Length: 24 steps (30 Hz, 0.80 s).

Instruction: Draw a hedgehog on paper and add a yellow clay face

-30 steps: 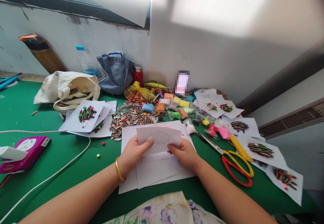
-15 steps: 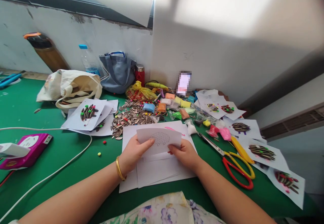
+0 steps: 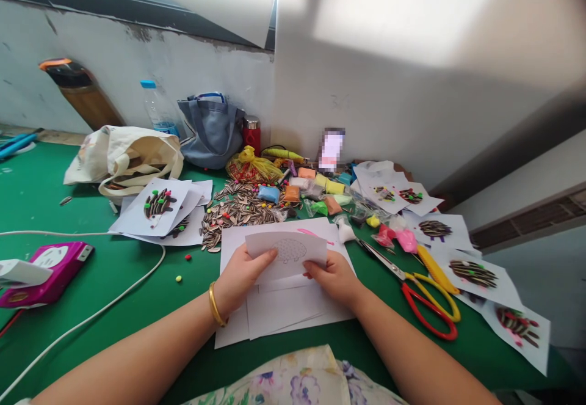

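Observation:
A small white sheet point(image 3: 293, 270) with a printed outline of a rounded, dotted animal is raised above the desk. My left hand point(image 3: 240, 273) pinches its left side, thumb on top, and my right hand point(image 3: 336, 277) grips its right side the same way. Larger white papers point(image 3: 293, 316) lie under it on the green table point(image 3: 151, 344). Just behind them is a heap of striped sunflower seeds point(image 3: 238, 209). Bagged clay in many colours point(image 3: 293, 193) lies to the right of the seeds.
Scissors point(image 3: 425, 298) with red and yellow handles lie right of my right hand. Finished seed pictures point(image 3: 480, 277) line the right side; more point(image 3: 158, 206) lie at left. Bags point(image 3: 213, 130), a phone point(image 3: 330, 150), a white cable point(image 3: 105, 304) and a magenta box point(image 3: 50, 270) are around.

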Tool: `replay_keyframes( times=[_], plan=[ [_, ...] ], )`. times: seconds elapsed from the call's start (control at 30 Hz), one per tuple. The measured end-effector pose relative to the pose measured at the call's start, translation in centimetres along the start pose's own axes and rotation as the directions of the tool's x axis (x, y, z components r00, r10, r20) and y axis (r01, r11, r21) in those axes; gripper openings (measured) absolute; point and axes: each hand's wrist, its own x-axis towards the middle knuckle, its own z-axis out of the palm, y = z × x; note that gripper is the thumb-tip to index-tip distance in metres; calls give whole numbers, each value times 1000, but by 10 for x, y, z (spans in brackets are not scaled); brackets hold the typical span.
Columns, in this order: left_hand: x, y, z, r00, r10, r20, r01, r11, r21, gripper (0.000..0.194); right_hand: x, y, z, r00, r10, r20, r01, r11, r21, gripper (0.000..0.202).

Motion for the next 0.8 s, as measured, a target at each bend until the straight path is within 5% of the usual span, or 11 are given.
replay_keyframes(
  times=[0.8],
  plan=[
    [1,-1,1,1000,19,-7,-19,1000,-16,50,1,-8,-4,990,16,-138,-17,1000,-4,34]
  ],
)
